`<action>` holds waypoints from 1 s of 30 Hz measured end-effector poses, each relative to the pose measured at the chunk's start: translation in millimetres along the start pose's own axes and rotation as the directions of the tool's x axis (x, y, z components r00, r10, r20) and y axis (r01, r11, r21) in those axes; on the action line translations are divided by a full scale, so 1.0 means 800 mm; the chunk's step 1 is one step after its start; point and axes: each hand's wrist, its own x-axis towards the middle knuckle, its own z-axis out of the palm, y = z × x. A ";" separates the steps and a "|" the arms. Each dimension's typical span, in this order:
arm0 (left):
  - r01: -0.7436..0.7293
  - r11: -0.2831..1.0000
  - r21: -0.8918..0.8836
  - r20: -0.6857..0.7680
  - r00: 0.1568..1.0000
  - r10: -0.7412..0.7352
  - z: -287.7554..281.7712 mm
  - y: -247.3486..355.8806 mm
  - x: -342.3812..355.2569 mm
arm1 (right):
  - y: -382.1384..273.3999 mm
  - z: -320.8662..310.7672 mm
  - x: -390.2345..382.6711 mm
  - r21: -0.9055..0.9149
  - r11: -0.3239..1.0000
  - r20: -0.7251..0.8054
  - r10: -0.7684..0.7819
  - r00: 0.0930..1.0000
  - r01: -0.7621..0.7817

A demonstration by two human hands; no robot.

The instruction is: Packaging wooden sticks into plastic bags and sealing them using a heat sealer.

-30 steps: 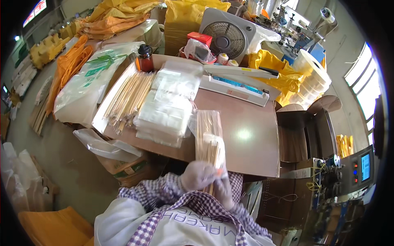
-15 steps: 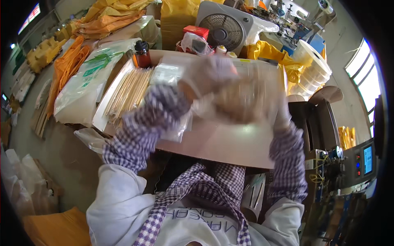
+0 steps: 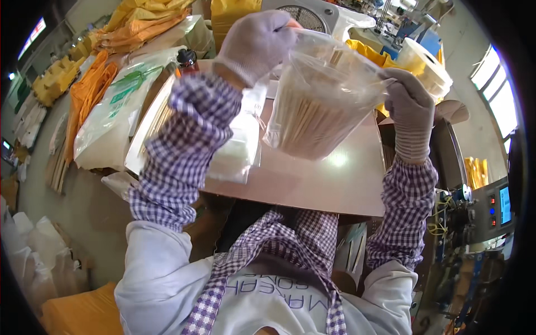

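Observation:
Between my hands hangs a clear plastic bag (image 3: 321,109) filled with thin, pale wooden sticks standing close together. My left hand (image 3: 259,44), in a light knitted glove, pinches the bag's upper left corner. The gloved right hand (image 3: 410,103) grips the upper right corner, fingers curled over the film. The bag's base is over or on the tabletop (image 3: 324,187); I cannot tell whether it touches. Left of it lies a pile of flat clear bags (image 3: 237,159), partly covered by my sleeve.
A white box of sticks (image 3: 148,137) stands at the left, mostly behind my left forearm. Beyond it lies a large plastic-wrapped pack (image 3: 106,123). A fan (image 3: 304,19) is at the back, a roll of clear film (image 3: 427,67) at the back right. A machine with a lit screen (image 3: 504,205) stands right.
The blurred bundle now shows clearly as a bag of sticks, stretched by its upper corners. My left hand has risen toward the back, and the right has moved out to the right.

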 end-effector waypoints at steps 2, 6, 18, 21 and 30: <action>-0.232 0.972 -0.023 -0.065 0.971 0.231 0.046 -0.038 -0.013 | 0.042 -0.011 0.002 -0.418 0.868 -0.003 -0.296 0.955 0.268; 0.103 0.994 -0.041 0.378 0.922 -0.080 0.059 -0.080 -0.065 | 0.139 -0.014 -0.035 -0.588 0.776 0.332 -0.027 0.943 0.229; 0.144 0.952 -0.270 0.221 0.972 -0.084 0.025 -0.010 -0.088 | 0.044 -0.029 -0.065 -0.476 0.805 0.222 -0.281 0.934 0.355; -0.127 0.981 -0.148 -0.015 0.992 0.126 -0.007 0.050 -0.059 | -0.007 -0.034 -0.047 -0.354 0.893 0.098 -0.261 0.960 0.279; 0.101 0.960 -0.263 0.016 0.995 -0.101 0.043 -0.034 -0.076 | 0.056 -0.036 -0.018 -0.619 0.654 0.295 -0.319 0.901 0.435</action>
